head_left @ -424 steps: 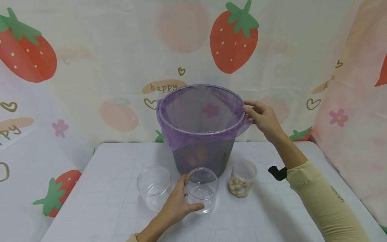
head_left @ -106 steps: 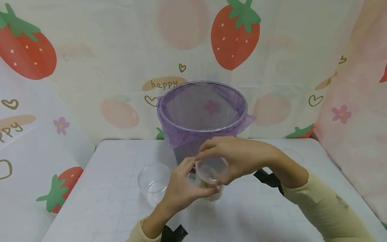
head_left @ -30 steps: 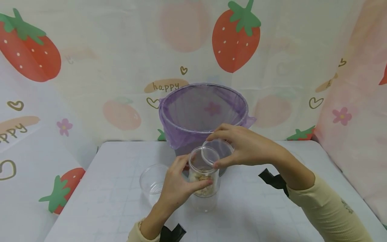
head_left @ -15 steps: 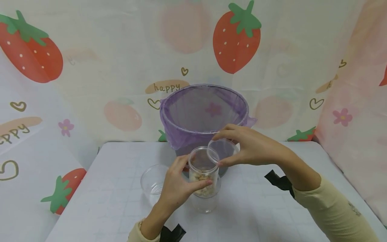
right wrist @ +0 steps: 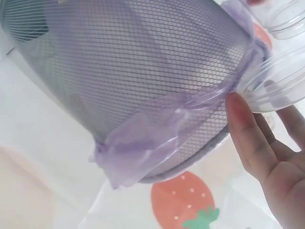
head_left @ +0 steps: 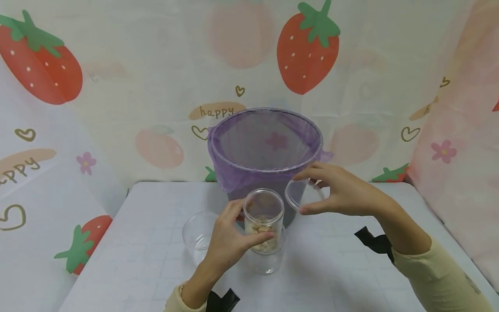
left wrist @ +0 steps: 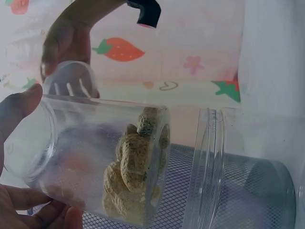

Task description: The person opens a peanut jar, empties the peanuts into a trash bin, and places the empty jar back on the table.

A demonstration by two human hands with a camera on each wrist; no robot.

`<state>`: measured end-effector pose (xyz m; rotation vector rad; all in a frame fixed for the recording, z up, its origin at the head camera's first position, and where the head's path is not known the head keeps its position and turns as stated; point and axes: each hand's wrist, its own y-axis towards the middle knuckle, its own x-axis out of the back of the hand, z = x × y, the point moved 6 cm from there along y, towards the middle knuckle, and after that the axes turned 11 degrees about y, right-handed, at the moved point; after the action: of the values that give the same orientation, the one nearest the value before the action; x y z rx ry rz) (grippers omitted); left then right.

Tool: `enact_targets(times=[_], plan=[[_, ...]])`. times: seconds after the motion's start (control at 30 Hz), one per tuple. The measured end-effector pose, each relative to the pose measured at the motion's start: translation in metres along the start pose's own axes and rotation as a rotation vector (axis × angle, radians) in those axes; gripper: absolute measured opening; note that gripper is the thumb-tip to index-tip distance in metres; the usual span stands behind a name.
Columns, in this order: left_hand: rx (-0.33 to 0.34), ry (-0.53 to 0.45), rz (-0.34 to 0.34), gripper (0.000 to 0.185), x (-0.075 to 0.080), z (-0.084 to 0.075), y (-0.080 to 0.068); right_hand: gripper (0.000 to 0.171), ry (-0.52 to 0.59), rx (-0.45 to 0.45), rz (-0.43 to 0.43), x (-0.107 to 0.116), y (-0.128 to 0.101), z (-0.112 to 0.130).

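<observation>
Jars: three clear plastic jars, all in front of the mesh bin [head_left: 265,143]; one jar with peanuts [head_left: 263,216], one empty jar under it [head_left: 266,260], one empty jar to the left [head_left: 196,232].
Jar with peanuts: open, lifted just above the empty jar below, close in front of the bin; peanuts fill its lower part [left wrist: 136,167].
Left hand [head_left: 230,242]: fingers and thumb curled round the jar with peanuts, gripping its side.
Lid [head_left: 296,195]: one, clear and round, held to the right of the open jar, just in front of the bin's wall.
Right hand [head_left: 343,195]: pinches the lid by its edge between thumb and fingers [right wrist: 248,129].
Bin: one, grey mesh, lined with one purple bag [head_left: 234,182] folded over the rim, at the back of the table [head_left: 343,268].
Sleeves: two, pale yellow, each with a black strap at the wrist.
</observation>
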<state>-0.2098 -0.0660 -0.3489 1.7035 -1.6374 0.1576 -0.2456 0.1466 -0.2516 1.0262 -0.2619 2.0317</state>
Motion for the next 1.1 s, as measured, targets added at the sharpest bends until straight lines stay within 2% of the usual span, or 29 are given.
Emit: enact_targets(times=[0.17,0.43,0.6,0.83,1.1], plan=[[-0.011,-0.003,-0.003,0.080,0.000,-0.001,0.000,0.060,0.024,-0.034,-0.022,0.003,-0.010,-0.020],[-0.012,-0.012,0.008,0.077,-0.001,-0.001,-0.001,0.063,-0.001,-0.181,-0.053,0.006,-0.026,-0.060],[-0.022,-0.008,0.005,0.074,-0.001,-0.002,-0.001,0.065,-0.008,-0.207,-0.050,0.003,-0.029,-0.080],[-0.016,0.006,-0.001,0.073,-0.002,-0.002,-0.002,0.071,-0.025,-0.302,-0.037,-0.004,-0.033,-0.110],[-0.019,0.004,0.003,0.074,-0.003,-0.002,-0.002,0.072,-0.036,-0.350,-0.028,-0.010,-0.033,-0.144]])
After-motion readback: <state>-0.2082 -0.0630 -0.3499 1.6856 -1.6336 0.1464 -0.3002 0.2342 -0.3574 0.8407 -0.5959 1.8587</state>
